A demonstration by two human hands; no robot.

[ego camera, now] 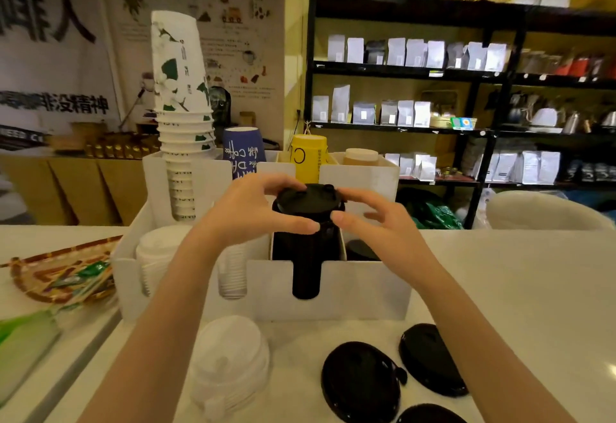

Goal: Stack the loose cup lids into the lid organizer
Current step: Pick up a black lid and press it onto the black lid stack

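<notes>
A white lid organizer (363, 292) stands on the white counter. Its middle slot holds a tall stack of black lids (306, 256). My left hand (246, 212) and my right hand (373, 219) both hold the top black lid (308, 201) at its rim, over that stack. Slots to the left hold stacks of white lids (156, 252). Loose black lids (361, 379) (430, 359) lie on the counter in front, right of a loose pile of white lids (230, 362).
Paper cup stacks (181, 115) rise from the organizer's back compartments, with a blue cup (243, 150) and a yellow cup (308, 156) beside them. A woven tray (63, 276) with sachets lies at left. Black shelves (466, 89) with bags fill the background.
</notes>
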